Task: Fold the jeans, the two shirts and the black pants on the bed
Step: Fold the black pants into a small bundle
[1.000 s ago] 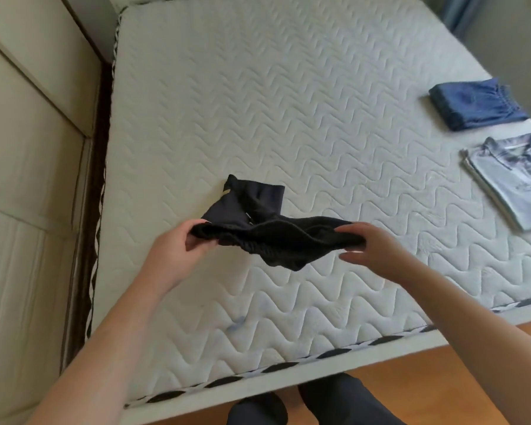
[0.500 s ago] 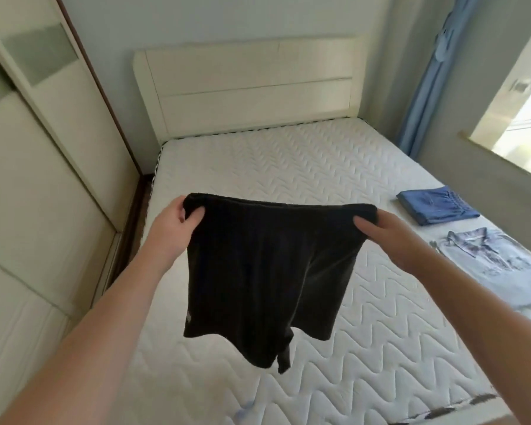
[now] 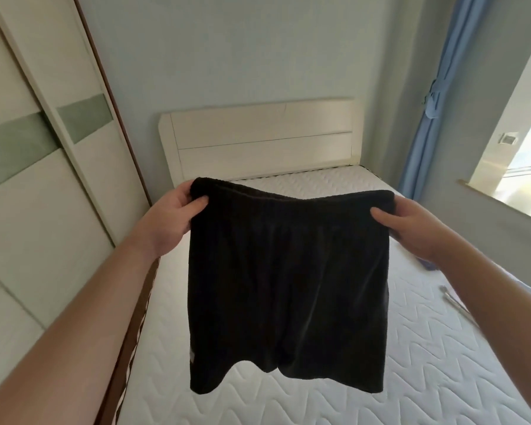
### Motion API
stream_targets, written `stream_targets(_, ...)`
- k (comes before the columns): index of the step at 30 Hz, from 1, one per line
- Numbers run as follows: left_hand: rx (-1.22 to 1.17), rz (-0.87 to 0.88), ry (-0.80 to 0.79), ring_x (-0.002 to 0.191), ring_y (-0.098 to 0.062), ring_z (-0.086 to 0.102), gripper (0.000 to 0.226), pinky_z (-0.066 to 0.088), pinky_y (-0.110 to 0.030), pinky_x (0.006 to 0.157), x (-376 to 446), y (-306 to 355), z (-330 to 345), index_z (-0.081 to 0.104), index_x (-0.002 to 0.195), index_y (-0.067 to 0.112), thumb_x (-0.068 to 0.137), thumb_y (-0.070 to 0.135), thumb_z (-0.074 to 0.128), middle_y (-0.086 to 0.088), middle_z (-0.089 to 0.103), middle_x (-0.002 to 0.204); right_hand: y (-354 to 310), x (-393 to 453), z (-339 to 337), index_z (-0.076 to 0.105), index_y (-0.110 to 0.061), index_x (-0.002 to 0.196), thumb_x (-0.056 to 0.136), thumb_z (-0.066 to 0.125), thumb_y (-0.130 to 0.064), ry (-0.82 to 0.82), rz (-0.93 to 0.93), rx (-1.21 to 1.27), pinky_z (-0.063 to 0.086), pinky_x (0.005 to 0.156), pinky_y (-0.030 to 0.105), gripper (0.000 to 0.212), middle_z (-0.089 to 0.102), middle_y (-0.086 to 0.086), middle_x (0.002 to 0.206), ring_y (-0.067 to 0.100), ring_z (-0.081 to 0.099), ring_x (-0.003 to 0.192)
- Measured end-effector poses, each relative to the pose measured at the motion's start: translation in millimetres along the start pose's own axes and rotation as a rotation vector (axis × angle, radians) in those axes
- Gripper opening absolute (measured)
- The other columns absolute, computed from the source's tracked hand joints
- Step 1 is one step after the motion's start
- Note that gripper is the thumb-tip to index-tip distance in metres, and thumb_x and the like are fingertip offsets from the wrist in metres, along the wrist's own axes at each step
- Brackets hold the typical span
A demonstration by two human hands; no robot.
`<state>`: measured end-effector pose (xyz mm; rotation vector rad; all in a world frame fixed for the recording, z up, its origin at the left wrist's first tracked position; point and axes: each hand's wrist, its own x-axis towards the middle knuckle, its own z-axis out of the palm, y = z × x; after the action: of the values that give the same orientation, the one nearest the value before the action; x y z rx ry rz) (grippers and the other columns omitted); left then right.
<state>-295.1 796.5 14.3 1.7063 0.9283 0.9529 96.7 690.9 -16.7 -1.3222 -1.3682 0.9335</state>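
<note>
Your left hand (image 3: 169, 219) pinches one end of the waistband and your right hand (image 3: 411, 231) pinches the other, thumbs in front and fingers hidden behind the cloth, so the short black soft-fabric pants (image 3: 285, 286) hang spread in the air between them, well clear of the white quilted mattress of the bed (image 3: 334, 400). The waistband sags in the middle; if you lay the garment down like that, I judge the two layers will land offset and any fold will set a crease across the seat. The leg hems hang uneven, the left one lower, so a quick drop could let a leg tuck under itself. Only a thin edge of one grey-blue folded shirt (image 3: 454, 302) shows past your right forearm, so swinging the pants down to that side risks brushing it out of shape. Beyond stand the cream wooden headboard (image 3: 258, 139) and a blue curtain (image 3: 436, 96).
</note>
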Motion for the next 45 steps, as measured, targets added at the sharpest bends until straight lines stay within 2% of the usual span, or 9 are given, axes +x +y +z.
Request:
stream_targets(4,0.205,0.11,-0.052,0.105,-0.011,0.065,0.03,0.051,-0.02,0.088,-4.4,14.7,-9.0,0.064,0.119,0.018,0.098,0.002,0.05,0.001,0.07,0.107,-10.7,-3.8,-4.7,0.066,-0.024,0.116,0.092,0.064,-0.017,-0.1,-0.026,-0.217,0.048,0.099,0.03,0.025,0.072,-0.01,0.112,0.007,0.067,0.105)
stream_targets(8,0.291,0.167,-0.113,0.098,-0.003,0.065,0.037,0.047,-0.006,0.079,-8.0,24.2,-5.2,0.07,0.106,0.008,0.09,-0.017,0.048,0.005,0.072,0.095,-15.1,-5.9,-3.4,0.072,-0.023,0.107,0.091,0.063,0.001,-0.233,-0.055,-0.388,0.05,0.093,0.028,0.03,0.073,-0.007,0.102,0.011,0.067,0.1)
stream_targets(13,0.247,0.204,-0.111,0.098,-0.012,0.067,0.031,0.048,-0.01,0.082,-9.3,17.6,-0.8,0.066,0.079,0.003,0.087,-0.022,0.049,0.0,0.073,0.09,-18.7,-11.3,4.8,0.073,-0.027,0.078,0.086,0.052,0.022,-0.27,-0.151,-0.32,0.052,0.097,0.028,0.055,0.072,-0.005,0.109,0.012,0.065,0.109)
stream_targets(19,0.096,0.294,-0.145,0.111,-0.015,0.063,0.033,0.051,-0.024,0.092,-7.8,17.8,20.8,0.057,0.072,0.003,0.081,-0.027,0.05,0.001,0.072,0.107,-41.0,-17.0,20.8,0.069,-0.028,0.071,0.086,0.051,0.023,-0.366,-0.281,-0.275,0.052,0.088,0.022,0.056,0.072,-0.005,0.114,0.016,0.064,0.113)
stream_targets(24,0.019,0.298,-0.256,0.11,-0.024,0.063,0.033,0.052,-0.038,0.095,2.0,26.5,52.2,0.065,0.076,0.018,0.083,-0.012,0.055,-0.003,0.071,0.105,-54.0,-7.1,44.1,0.069,-0.031,0.073,0.084,0.049,0.021,-0.407,-0.349,-0.187,0.053,0.09,0.031,0.057,0.068,-0.004,0.114,0.019,0.061,0.114)
stream_targets(32,0.11,0.228,-0.261,0.095,-0.003,0.067,0.018,0.048,-0.012,0.082,4.3,26.5,97.8,0.069,0.105,0.016,0.091,0.005,0.067,0.008,0.073,0.097,-42.5,3.0,71.6,0.071,-0.017,0.098,0.086,0.067,-0.002,-0.267,-0.33,0.035,0.05,0.088,0.037,0.02,0.067,0.006,0.096,0.024,0.064,0.094)
stream_targets(36,0.122,0.234,-0.258,0.11,0.005,0.059,0.021,0.042,-0.001,0.081,7.1,18.6,104.4,0.068,0.11,0.016,0.091,0.007,0.067,0.013,0.065,0.117,-34.5,1.7,75.8,0.066,-0.014,0.102,0.086,0.069,-0.001,-0.155,-0.234,0.065,0.054,0.087,0.037,0.021,0.067,0.003,0.1,0.021,0.066,0.091)
stream_targets(39,0.114,0.239,-0.329,0.119,0.011,0.052,0.017,0.041,-0.002,0.085,6.0,15.0,110.7,0.067,0.108,0.008,0.091,0.008,0.068,0.022,0.056,0.133,-30.3,2.7,80.5,0.06,-0.019,0.101,0.084,0.075,-0.012,-0.049,-0.094,-0.019,0.053,0.08,0.031,0.023,0.068,-0.006,0.099,0.011,0.068,0.083)
stream_targets(45,0.121,0.181,-0.367,0.108,0.002,0.063,0.011,0.048,-0.01,0.084,2.9,-0.6,119.6,0.056,0.091,-0.001,0.09,0.005,0.066,0.027,0.064,0.12,-16.1,5.8,78.5,0.051,-0.014,0.078,0.079,0.072,-0.01,0.088,0.041,-0.118,0.047,0.061,0.026,0.022,0.056,0.0,0.07,0.012,0.048,0.06)
